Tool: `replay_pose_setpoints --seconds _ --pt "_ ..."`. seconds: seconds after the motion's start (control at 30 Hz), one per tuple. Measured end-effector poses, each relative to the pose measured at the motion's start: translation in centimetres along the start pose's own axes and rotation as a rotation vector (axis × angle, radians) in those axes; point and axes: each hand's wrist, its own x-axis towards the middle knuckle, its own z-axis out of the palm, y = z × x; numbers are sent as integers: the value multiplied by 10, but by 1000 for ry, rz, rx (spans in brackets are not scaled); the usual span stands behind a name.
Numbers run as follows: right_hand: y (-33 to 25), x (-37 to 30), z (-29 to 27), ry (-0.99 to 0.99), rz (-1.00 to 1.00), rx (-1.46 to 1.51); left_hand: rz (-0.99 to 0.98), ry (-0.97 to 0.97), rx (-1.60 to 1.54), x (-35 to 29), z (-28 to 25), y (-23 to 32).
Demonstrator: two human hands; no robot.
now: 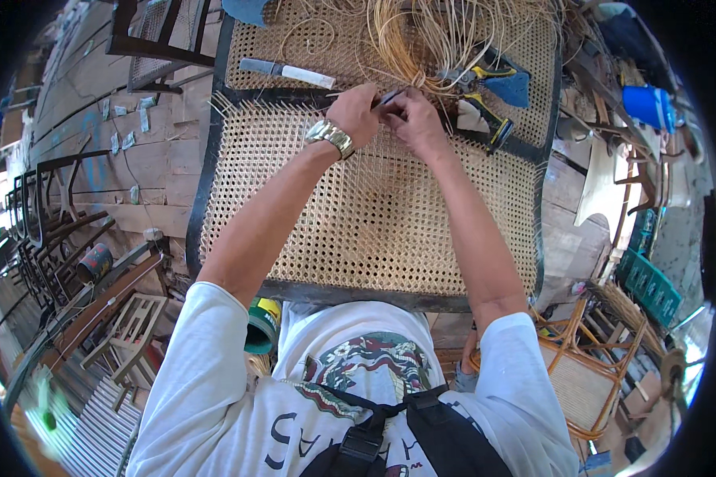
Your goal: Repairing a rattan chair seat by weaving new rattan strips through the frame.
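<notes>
My left hand, with a gold-coloured watch on the wrist, is closed at the dark crossbar of a woven cane panel. My right hand meets it there, its thumb and fingers pinched together. Between the hands shows a slim, dark grey piece, too small to name. Loose cane ends stick up around the fingers. Left of them lies a flat tool with a grey-blue and a white part. A tool with yellow-and-black handles rests right of my right hand.
Beyond my hands lies a coil of cane strands. Yellow-and-black pliers and a blue scrap sit beside it. Dark chair frames stand at the left. A blue bucket and a rattan frame are at the right.
</notes>
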Motion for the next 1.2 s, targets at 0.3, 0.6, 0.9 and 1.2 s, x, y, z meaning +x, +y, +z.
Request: replay_pose_setpoints --seconds 0.3,0.6,0.9,1.2 --pt "-12 -1 18 225 20 -154 -185 -53 42 15 -6 21" --pt "13 -15 -50 -301 178 8 -489 -26 -264 -30 -61 15" --pt "31 -170 -77 110 -75 -380 -659 -231 -1147 -37 -36 33" --pt "131 -266 -149 42 731 -445 -761 -267 -800 -6 -12 38"
